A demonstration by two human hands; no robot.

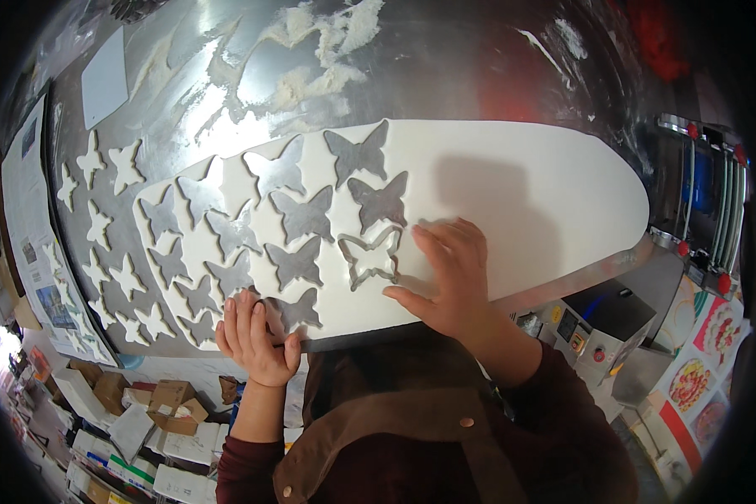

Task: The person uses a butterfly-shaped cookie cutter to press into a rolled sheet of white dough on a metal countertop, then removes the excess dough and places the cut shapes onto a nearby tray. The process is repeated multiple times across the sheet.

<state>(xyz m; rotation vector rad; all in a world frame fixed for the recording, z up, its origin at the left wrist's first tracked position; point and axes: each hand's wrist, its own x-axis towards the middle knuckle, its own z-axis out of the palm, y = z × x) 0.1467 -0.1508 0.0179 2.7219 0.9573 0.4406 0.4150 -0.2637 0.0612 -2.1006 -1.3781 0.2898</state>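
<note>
A long sheet of rolled white dough (579,189) lies across the metal worktop, its left part pierced by several butterfly-shaped holes. Standing on the sheet is a metal butterfly cutter (373,257), with white dough visible inside its outline. My right hand (450,277) is just right of the cutter, thumb and fingers spread, with no clear contact on it. Over the near edge of the sheet, by the lower holes, rests my left hand (252,337); its fingers lie close together, the thumb is apart, and nothing shows in it. Several cut dough butterflies (126,277) lie on the metal at left.
More butterflies lie on a printed newspaper sheet (34,208) at far left. A white flat scraper (105,79) and scattered flour (321,50) are on the worktop (428,69). A metal roller machine (705,183) stands right. Cardboard boxes (176,403) sit below at left.
</note>
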